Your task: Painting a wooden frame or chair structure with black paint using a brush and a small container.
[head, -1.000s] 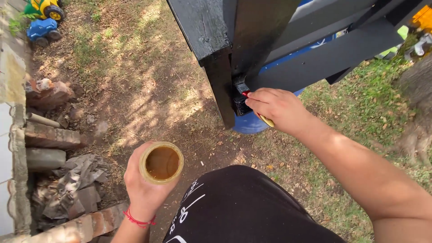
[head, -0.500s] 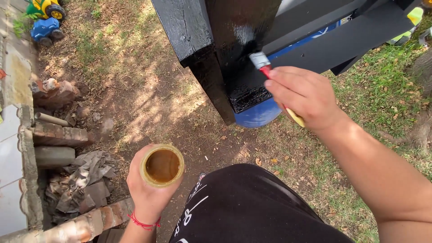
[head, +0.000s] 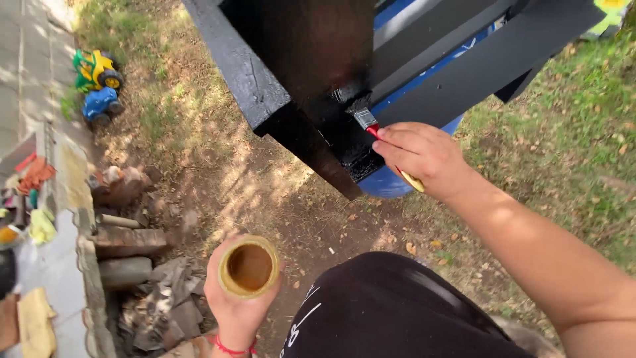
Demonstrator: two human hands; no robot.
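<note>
Right hand [head: 424,156] closed around brush [head: 366,119], bristles pressed onto black post [head: 311,86], angled up to reach the wet patch. Left hand [head: 238,305] wrapped around cup [head: 249,267], held low, upright, mouth open for dipping. Post glossy black, blue showing behind. Cup's inside brownish, contents hard to make out.

one brush [head: 365,119], one cup [head: 249,267], two toy trucks [head: 96,68]
</note>
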